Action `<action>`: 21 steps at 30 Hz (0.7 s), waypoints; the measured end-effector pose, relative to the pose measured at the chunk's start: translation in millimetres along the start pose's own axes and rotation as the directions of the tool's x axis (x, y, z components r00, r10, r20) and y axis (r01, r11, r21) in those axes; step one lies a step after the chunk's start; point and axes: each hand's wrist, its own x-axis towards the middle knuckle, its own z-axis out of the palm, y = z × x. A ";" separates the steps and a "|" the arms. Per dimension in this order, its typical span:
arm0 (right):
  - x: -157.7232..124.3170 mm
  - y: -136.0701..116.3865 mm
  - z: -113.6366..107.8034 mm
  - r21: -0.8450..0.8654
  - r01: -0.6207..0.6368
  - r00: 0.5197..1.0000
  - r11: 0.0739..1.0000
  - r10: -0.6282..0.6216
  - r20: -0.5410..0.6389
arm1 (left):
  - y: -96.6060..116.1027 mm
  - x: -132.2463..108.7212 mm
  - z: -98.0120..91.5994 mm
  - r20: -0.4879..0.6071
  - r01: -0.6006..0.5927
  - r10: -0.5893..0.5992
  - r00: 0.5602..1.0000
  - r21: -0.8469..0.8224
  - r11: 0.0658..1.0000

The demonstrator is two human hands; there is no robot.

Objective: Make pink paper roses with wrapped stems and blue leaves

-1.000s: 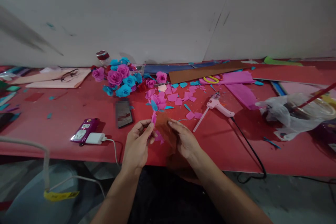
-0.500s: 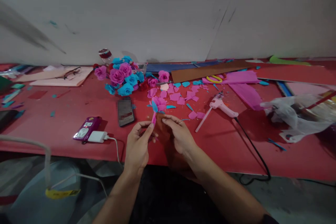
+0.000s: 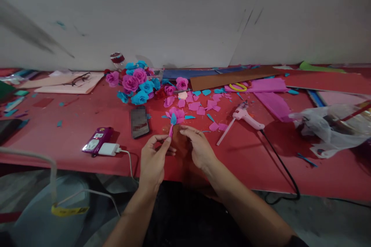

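My left hand (image 3: 153, 158) pinches the thin pink stem (image 3: 171, 131) of a paper flower between thumb and fingers. The flower has pink petals (image 3: 180, 115) on top and a small blue paper leaf (image 3: 173, 119) at its base. Just to the right, my right hand (image 3: 199, 146) hovers beside the stem with its fingers extended, apart from the flower; nothing shows in it. Loose pink and blue paper petals (image 3: 194, 106) are scattered behind the flower.
A pink glue gun (image 3: 247, 119) with a black cord lies to the right, near a plastic bag (image 3: 333, 127). On the left are a phone (image 3: 139, 122), a purple power strip (image 3: 97, 141) with a white charger, and a bunch of paper roses (image 3: 136, 83). Yellow-handled scissors (image 3: 238, 87) lie behind.
The held flower has turned slightly, so its blue leaf now faces me more fully. My right hand stays close to the stem. The whole view has shifted a little.
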 end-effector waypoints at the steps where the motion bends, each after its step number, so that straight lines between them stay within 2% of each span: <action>1: -0.5 -0.3 0.1 0.000 0.004 1.000 1.000 -0.004 0.028 | -0.8 -0.1 -0.1 -0.007 -0.011 0.011 1.000 0.014 1.000; 4: -2.3 -1.6 1.9 0.014 0.017 0.992 1.000 -0.019 0.122 | -2.5 -1.2 -0.2 -0.022 -0.058 0.060 0.998 0.068 0.996; 6: -3.5 -2.8 4.0 0.027 0.003 0.991 1.000 -0.007 0.134 | -2.8 -2.8 0.2 -0.014 -0.091 0.093 0.996 0.106 0.990; 10: -5.7 -5.7 7.9 0.035 -0.020 0.996 0.999 0.017 0.089 | -1.6 -7.2 3.3 0.015 -0.146 0.146 0.989 0.140 0.979; 14: -7.5 -10.1 6.5 -0.006 0.021 1.000 1.000 -0.021 -0.010 | -1.2 -9.9 6.3 0.043 -0.128 0.125 0.991 0.084 0.988; 16: -7.3 -13.6 3.3 0.007 -0.055 0.998 0.998 0.055 -0.022 | -2.1 -9.8 6.5 0.047 -0.109 0.105 0.993 0.069 0.992; 19: -3.8 -19.9 -4.1 0.044 -0.206 0.976 0.978 0.202 0.077 | -3.2 -8.9 5.1 0.031 -0.091 0.088 0.996 0.094 0.991; 21: 0.3 -23.5 -10.0 -0.023 -0.159 0.978 0.987 0.161 0.130 | -2.5 -8.7 3.6 0.018 -0.099 0.097 0.995 0.108 0.989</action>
